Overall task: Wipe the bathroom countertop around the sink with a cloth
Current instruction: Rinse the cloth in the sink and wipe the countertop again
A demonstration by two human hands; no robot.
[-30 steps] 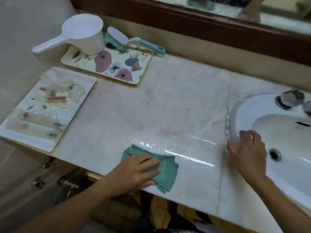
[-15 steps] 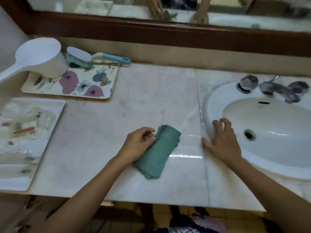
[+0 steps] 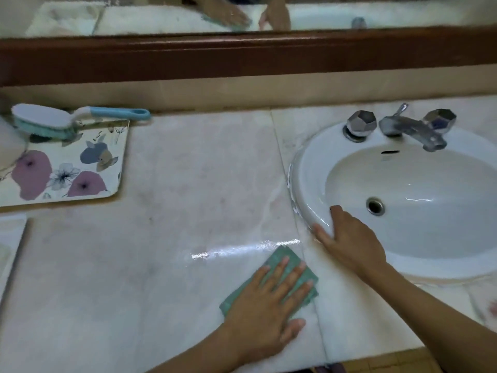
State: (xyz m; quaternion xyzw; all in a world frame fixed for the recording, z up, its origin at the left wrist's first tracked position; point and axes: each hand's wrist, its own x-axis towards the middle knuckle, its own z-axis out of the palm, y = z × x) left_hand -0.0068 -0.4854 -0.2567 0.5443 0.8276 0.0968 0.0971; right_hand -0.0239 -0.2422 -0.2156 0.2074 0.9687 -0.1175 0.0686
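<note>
head view: the left hand [image 3: 265, 305] lies flat, fingers spread wide, pressing the green cloth [image 3: 279, 265] onto the marble countertop [image 3: 166, 238] at about 6 o'clock. the right hand [image 3: 349, 240] rests open on the sink [image 3: 309, 168] rim at 4 o'clock, holding nothing. a brush [image 3: 53, 122] lies on a floral tray [image 3: 102, 179] at 10 o'clock.

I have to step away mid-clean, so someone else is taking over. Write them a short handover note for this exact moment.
Left hand: flat, fingers spread, pressing the folded green cloth onto the pale marble countertop near the front edge.
Right hand: open, braced on the white oval sink rim, holding nothing.
Done: a wet streak shines just beyond the cloth.
Left: the counter up to the floral tray, behind the sink, and right of it.
</note>
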